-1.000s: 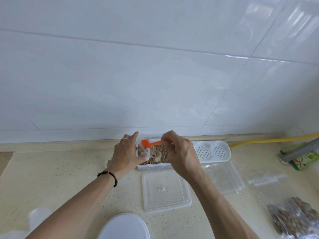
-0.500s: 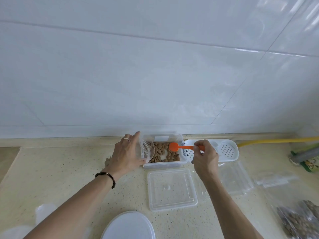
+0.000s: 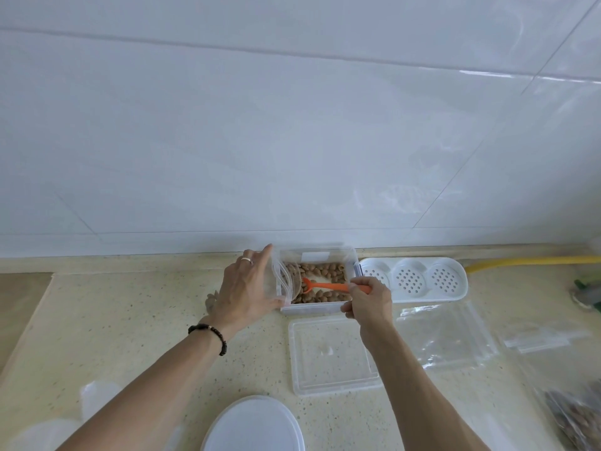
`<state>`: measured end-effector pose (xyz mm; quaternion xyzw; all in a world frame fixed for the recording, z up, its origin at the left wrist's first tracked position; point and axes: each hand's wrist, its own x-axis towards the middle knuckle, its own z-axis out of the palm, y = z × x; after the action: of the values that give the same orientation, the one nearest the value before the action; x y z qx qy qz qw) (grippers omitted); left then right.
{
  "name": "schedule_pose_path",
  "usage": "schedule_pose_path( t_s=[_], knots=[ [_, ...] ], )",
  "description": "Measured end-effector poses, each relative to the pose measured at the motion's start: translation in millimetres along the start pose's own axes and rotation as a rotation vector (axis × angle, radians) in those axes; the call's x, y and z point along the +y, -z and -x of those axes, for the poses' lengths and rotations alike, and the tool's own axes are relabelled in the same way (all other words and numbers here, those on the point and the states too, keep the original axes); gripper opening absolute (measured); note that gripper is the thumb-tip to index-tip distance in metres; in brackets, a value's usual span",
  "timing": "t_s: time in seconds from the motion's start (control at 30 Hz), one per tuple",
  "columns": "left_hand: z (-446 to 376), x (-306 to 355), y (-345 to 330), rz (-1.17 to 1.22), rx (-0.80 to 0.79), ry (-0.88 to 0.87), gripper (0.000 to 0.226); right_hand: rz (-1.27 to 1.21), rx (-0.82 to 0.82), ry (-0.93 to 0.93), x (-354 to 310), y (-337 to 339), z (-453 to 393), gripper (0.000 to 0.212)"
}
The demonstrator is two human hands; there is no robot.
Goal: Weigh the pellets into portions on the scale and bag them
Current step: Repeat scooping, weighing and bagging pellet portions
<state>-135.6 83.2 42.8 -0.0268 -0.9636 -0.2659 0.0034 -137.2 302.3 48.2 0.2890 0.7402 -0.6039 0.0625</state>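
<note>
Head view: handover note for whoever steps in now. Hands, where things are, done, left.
Left hand holds a clear zip bag open at the left rim of the pellet box.
Right hand grips the orange scoop, bowl down among the pellets beside the bag mouth.
Box lid lies off, in front of the box. Empty bags to the right; one filled bag at far right.
Done: at least one bag filled.
Left: finish this bag, seal it, portion the rest. No scale is identifiable.

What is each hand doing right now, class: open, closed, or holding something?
Left hand: holds the bag open at the box.
Right hand: grips the orange spoon, its bowl among the pellets.
</note>
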Motion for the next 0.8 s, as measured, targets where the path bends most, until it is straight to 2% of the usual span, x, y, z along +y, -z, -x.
schedule_pose_path(
  t_s=[0.2, 0.53, 0.67, 0.8],
  knots=[
    [1.1, 1.0, -0.2, -0.02, 0.014, 0.007, 0.109, -0.141, 0.043, -0.066, -2.7, 8.4, -0.6, 0.011],
    [-3.6, 4.1, -3.8, -0.065, 0.033, 0.022, 0.105, -0.207, 0.071, 0.102, -38.8, 34.9, 19.6, 0.009],
    [-3.9, 4.9, -4.9, -0.059, 0.029, 0.04, 0.103, -0.101, 0.05, 0.236, -57.2, 29.6, 37.1, 0.009],
    [-4.2, 5.7, -5.1, -0.023, 0.034, 0.046, 0.094, 0.17, -0.049, 0.497, -59.9, 9.1, 53.0, 0.011]
  ],
)
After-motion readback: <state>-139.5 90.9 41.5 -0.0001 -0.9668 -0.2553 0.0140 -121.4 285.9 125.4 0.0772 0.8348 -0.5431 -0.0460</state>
